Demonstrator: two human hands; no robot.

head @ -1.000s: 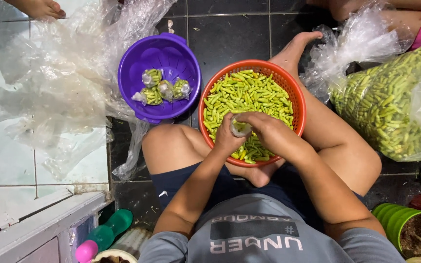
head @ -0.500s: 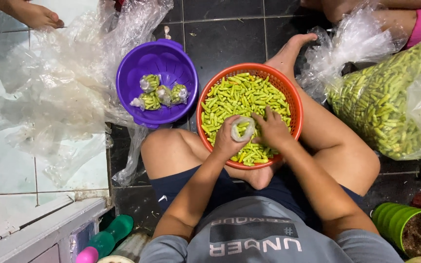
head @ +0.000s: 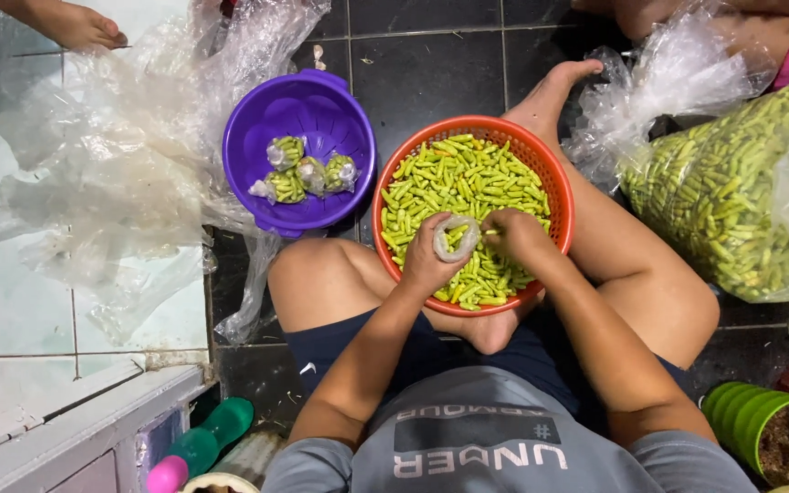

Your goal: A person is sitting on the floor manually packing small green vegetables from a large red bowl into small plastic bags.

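Clear small bag (head: 456, 239) sits in left hand (head: 429, 260), right hand (head: 515, 236) touching.

Dark tiled floor (head: 431, 73) — perhaps damp.

The person wears a grey short-sleeved T-shirt (head: 495, 456) with pale block lettering printed across the chest and a darker grey panel set just above it. The sleeves (head: 308, 466) end above the elbow, leaving both forearms bare. Below the shirt are dark navy shorts (head: 358, 342) with a small pale mark on the cloth near the left leg. The legs and feet are bare, with no shoes or socks. Both hands (head: 426, 260) are bare too, with no gloves, rings or watch showing.
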